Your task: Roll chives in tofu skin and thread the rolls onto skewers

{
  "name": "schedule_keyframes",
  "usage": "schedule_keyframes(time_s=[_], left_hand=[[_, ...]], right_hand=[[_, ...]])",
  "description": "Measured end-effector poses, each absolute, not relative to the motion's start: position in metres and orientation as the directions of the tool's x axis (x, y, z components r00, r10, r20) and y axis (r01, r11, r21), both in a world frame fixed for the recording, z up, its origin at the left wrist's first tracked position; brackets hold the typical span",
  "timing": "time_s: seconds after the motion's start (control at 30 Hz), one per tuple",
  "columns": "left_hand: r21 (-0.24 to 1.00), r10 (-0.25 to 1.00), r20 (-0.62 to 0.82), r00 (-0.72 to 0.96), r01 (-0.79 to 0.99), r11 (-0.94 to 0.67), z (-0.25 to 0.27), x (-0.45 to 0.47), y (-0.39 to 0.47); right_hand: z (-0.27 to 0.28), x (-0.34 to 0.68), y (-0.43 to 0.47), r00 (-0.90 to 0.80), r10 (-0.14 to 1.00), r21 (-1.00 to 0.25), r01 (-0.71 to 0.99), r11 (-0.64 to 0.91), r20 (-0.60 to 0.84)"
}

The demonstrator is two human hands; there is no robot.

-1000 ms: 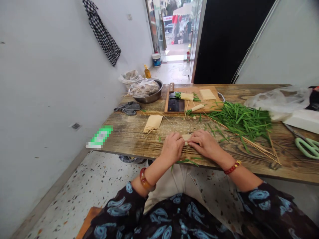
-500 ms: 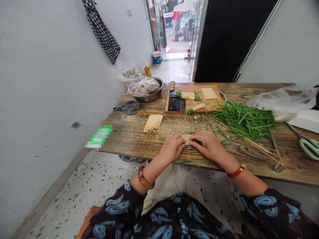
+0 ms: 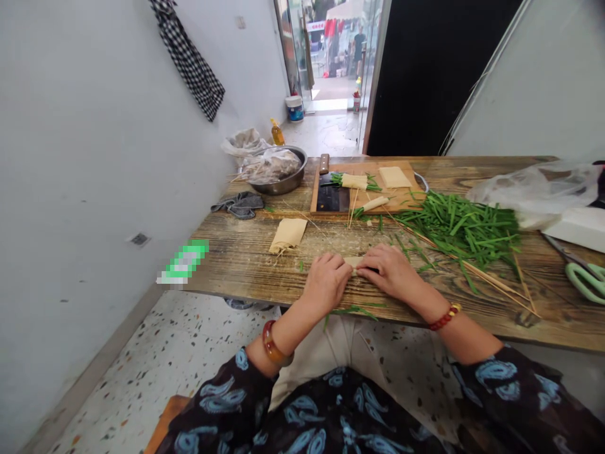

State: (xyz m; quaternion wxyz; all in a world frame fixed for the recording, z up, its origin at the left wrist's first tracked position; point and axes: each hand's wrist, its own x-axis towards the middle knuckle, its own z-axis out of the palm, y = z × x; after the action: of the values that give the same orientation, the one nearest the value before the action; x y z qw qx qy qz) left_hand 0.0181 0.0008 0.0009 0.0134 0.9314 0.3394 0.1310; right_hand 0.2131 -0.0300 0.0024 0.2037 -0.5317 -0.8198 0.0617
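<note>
Near the table's front edge, my left hand [image 3: 327, 279] and my right hand [image 3: 388, 271] are closed on a pale tofu sheet [image 3: 352, 260]. Only its middle shows between them; the ends are hidden under my fingers. To the left lies a small stack of tofu sheets [image 3: 288, 234]. Beyond my hands, a finished roll [image 3: 377, 203] with green ends rests by the cutting board's front edge. On the board are more rolls [image 3: 354, 181] filled with greens and a square stack of sheets [image 3: 394, 177]. A heap of cut chives [image 3: 466, 227] lies to the right.
A cleaver [image 3: 333, 192] lies on the wooden cutting board [image 3: 416, 198]. Thin skewers [image 3: 491, 277] stretch across the right side, near green-handled scissors [image 3: 586, 280]. A metal bowl [image 3: 283, 185] with a bagged bundle and a grey cloth [image 3: 240, 205] sit at the left.
The view has shifted slightly. Both hands stay on the tofu sheet in nearly the same place, with only small finger movement.
</note>
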Motion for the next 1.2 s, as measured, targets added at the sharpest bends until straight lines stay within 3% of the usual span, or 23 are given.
schedule_keyframes(time_s=[0.2,0.37,0.6,1.0,1.2], left_hand=[[0.159,0.644,0.209,0.736,0.624,-0.765,0.003,0.019,0.006],[0.233,0.681,0.178,0.710,0.642,-0.730,0.005,0.021,0.012],[0.250,0.688,0.211,0.694,0.642,-0.725,0.004,0.022,0.013],[0.104,0.653,0.240,0.719,0.649,-0.753,0.002,0.024,0.011],[0.162,0.671,0.227,0.706,0.652,-0.740,0.002,0.023,0.015]], right_hand=[[0.005,0.214,-0.024,-0.349,0.910,-0.357,0.840,0.409,0.222],[0.001,0.216,-0.027,-0.279,0.912,-0.440,0.808,0.392,0.299],[-0.002,0.218,-0.031,-0.336,0.874,-0.348,0.820,0.455,0.352],[0.000,0.219,-0.021,-0.377,0.873,-0.307,0.829,0.467,0.309],[0.001,0.218,-0.021,-0.345,0.879,-0.326,0.832,0.448,0.328]])
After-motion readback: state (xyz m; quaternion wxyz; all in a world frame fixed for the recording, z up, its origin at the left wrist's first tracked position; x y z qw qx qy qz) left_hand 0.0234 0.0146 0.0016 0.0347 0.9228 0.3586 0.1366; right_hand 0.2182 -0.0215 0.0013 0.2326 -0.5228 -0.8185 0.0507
